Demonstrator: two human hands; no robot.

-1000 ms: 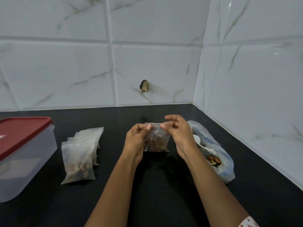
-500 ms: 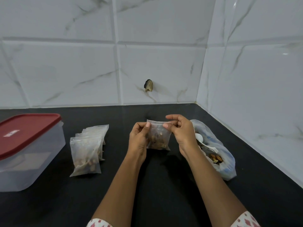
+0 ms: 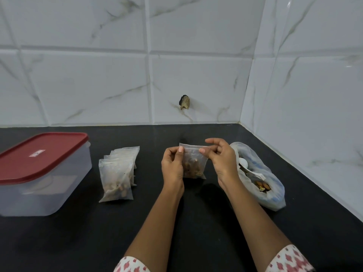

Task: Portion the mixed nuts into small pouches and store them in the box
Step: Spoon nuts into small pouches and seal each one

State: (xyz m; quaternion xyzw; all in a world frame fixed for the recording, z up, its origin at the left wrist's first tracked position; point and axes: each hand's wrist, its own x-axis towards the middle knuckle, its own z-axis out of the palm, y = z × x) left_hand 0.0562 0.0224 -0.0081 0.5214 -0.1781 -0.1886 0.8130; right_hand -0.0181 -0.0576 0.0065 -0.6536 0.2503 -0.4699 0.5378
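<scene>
Left hand (image 3: 172, 166), right hand (image 3: 224, 161) pinching pouch (image 3: 193, 165), perhaps sealed

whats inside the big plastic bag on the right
In the big bag a white spoon lies at the open mouth, with mixed nuts showing beside its handle end. The crumpled, cloudy plastic hides how many more nuts lie deeper.

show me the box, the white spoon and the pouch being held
box (image 3: 59, 154): head view, on its red lid
spoon (image 3: 243, 162): head view, on its white bowl
pouch (image 3: 193, 163): head view, on the middle of its clear front
</scene>
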